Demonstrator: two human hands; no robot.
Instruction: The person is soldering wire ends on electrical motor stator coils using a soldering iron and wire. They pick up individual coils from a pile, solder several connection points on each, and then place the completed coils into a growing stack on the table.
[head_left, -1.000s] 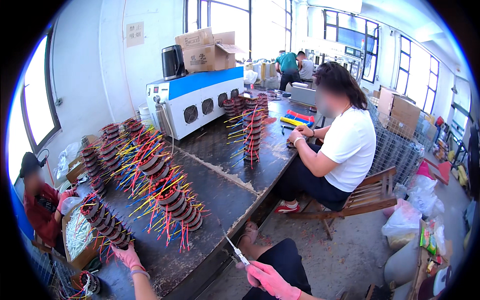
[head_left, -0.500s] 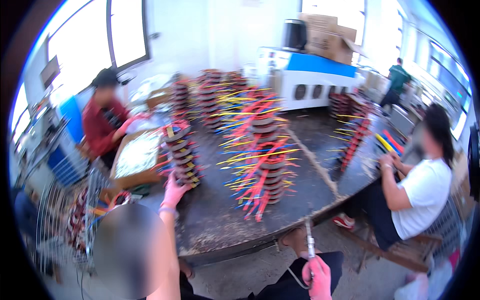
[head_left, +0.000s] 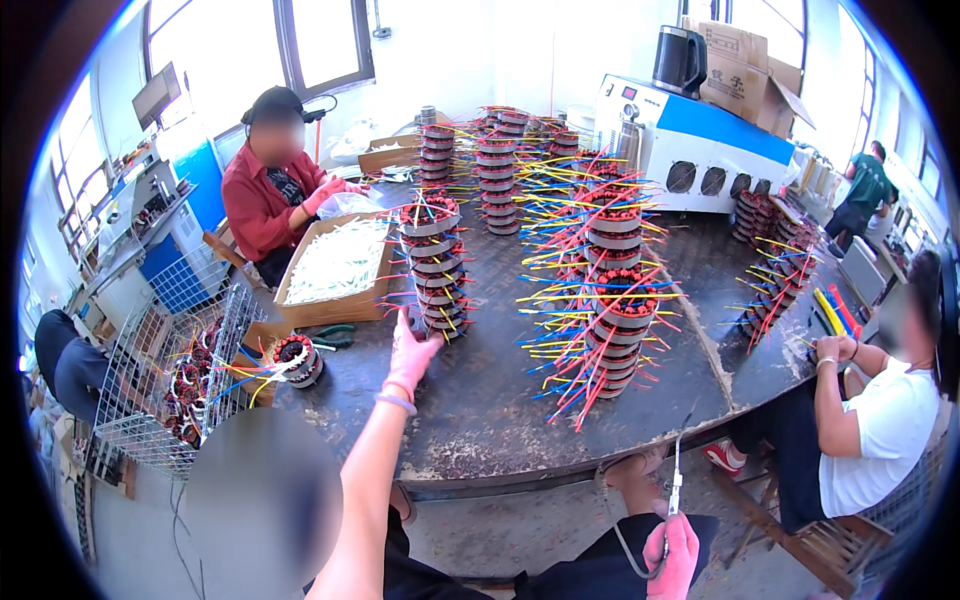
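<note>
My left hand [head_left: 408,362], pink-gloved, grips the base of a stack of motor stators [head_left: 437,268], its fingers and thumb at either side of the lowest rings. The stack stands upright on the dark table, with red windings and short coloured leads. Low in front of the table edge, my right hand [head_left: 672,552], also pink-gloved, is closed around a slim pen-shaped tool [head_left: 676,490] with a thin metal tip and a grey cord. The tip points up. A single stator [head_left: 298,360] with long wires sits on the table left of my left hand.
Taller stator stacks [head_left: 615,300] with long red, yellow and blue wires stand mid-table. A cardboard box [head_left: 383,292] of white pieces and dark-handled pliers [head_left: 333,336] lie left. A wire basket [head_left: 150,440] is by the table. People sit left and right; a white-blue machine [head_left: 690,150] stands behind.
The view has swung left, so the table and stacks appear farther right. My left hand remains at the stack's base, and my right hand still holds the tool. The single stator is now in plain view.
</note>
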